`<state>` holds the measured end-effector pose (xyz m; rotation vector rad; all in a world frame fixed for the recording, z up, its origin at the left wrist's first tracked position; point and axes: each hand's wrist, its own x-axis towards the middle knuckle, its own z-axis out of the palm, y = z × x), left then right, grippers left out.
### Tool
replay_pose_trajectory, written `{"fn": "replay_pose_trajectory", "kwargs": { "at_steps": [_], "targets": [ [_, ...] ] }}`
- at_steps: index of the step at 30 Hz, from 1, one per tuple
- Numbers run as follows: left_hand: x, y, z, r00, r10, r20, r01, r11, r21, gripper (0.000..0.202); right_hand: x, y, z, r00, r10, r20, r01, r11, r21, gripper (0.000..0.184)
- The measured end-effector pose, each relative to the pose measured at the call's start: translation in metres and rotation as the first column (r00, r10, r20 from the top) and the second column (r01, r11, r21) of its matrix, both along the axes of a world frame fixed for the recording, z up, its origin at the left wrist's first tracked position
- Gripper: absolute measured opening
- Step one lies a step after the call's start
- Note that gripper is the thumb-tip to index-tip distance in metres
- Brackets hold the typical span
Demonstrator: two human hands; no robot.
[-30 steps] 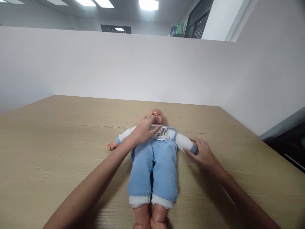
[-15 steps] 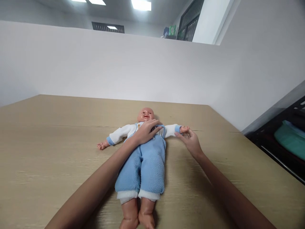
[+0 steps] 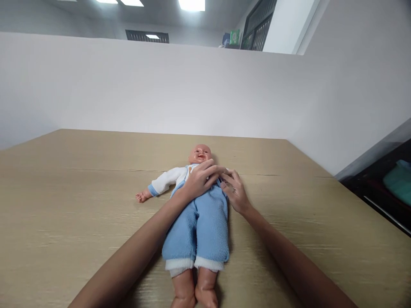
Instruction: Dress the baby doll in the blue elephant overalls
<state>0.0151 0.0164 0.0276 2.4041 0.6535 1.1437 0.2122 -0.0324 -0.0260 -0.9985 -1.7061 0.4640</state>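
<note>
A baby doll (image 3: 201, 153) lies on its back on the table, dressed in a white long-sleeved top and fuzzy blue overalls (image 3: 202, 229) with white cuffs. My left hand (image 3: 201, 177) rests across its chest, fingers stretched over the upper overalls. Beside it, my right hand (image 3: 235, 190) is at the doll's shoulder on the right of the picture, fingers bent and meeting the left fingertips by the overalls' edge. What those fingers hold is hidden. The doll's arm on that side is covered by my hands, while its other sleeve (image 3: 165, 180) is stretched out to the left.
The wooden table (image 3: 86, 214) has a seam running across it. A white partition wall (image 3: 160, 90) rises behind its far edge. At the right stands a dark rack (image 3: 362, 188) with teal fabric (image 3: 398, 182) on it.
My right hand has moved left, from the doll's outstretched hand to its shoulder. That doll arm no longer shows stretched out. My left hand stays on the chest.
</note>
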Motion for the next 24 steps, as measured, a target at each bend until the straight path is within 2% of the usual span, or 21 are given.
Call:
{"fn": "replay_pose_trajectory", "kwargs": {
  "at_steps": [3,6,9,14,16,18,21,22,24],
  "targets": [
    [0.006,0.0,0.011,0.989,-0.047,0.142,0.067,0.988,-0.141,0.036,-0.004,-0.003,0.007,0.998,-0.036,0.043,0.035,0.999,0.038,0.037],
    [0.01,0.008,0.014,0.963,-0.071,0.259,0.149,0.944,-0.294,0.037,-0.008,-0.003,0.01,0.995,-0.056,0.078,0.052,0.997,0.055,0.028],
    [0.011,0.019,0.009,0.945,-0.072,0.32,0.198,0.903,-0.381,0.04,-0.01,-0.002,0.008,0.995,-0.059,0.074,0.055,0.996,0.064,0.022],
    [0.015,0.029,-0.005,0.961,-0.06,0.27,0.166,0.907,-0.388,0.04,-0.003,0.003,0.002,0.998,0.041,-0.046,-0.04,0.999,0.023,0.019],
    [0.016,0.029,-0.008,0.973,-0.034,0.228,0.122,0.914,-0.386,0.038,-0.001,0.005,0.001,0.986,0.103,-0.128,-0.11,0.993,-0.046,0.02],
    [0.016,0.028,-0.009,0.986,0.031,0.162,0.025,0.943,-0.332,0.036,-0.002,0.007,-0.001,0.938,0.148,-0.312,-0.202,0.968,-0.149,0.02],
    [0.013,0.026,-0.009,0.984,0.175,0.021,-0.168,0.97,-0.178,0.038,-0.005,0.01,-0.004,0.773,0.096,-0.627,-0.323,0.91,-0.259,0.024],
    [0.012,0.025,-0.009,0.976,0.215,-0.021,-0.216,0.967,-0.136,0.038,-0.005,0.012,-0.005,0.731,0.066,-0.679,-0.338,0.9,-0.276,0.027],
    [0.01,0.024,-0.009,0.959,0.271,-0.086,-0.279,0.956,-0.092,0.037,-0.006,0.015,-0.009,0.711,0.034,-0.702,-0.343,0.889,-0.304,0.033]
  ]
}}
